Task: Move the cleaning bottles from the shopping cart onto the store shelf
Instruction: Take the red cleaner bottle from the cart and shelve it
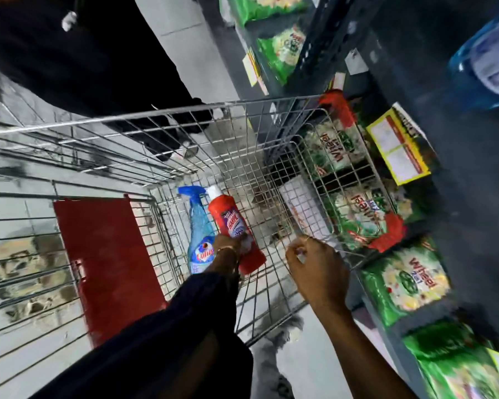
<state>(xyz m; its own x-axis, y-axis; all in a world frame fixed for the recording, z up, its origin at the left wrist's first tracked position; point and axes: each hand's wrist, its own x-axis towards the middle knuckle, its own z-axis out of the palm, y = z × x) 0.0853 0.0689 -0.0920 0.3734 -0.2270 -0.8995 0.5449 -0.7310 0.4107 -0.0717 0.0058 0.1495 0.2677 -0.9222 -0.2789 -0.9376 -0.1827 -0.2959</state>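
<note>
While left hand (226,246) grips, red bottle's (234,226) cap points away

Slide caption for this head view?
Left hand grips red bottle in cart; right hand holds cart rim.

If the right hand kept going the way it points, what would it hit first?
Probably the cart's wire wall: the right hand already sits at the rim, fingers aimed inward. Depth is hard to judge.

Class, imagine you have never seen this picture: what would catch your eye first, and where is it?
Probably the red bottle in the wire cart, gripped by the left hand, with a blue spray bottle lying beside it. The right hand grips the cart's rim, and green packets fill the shelf on the right.
</note>
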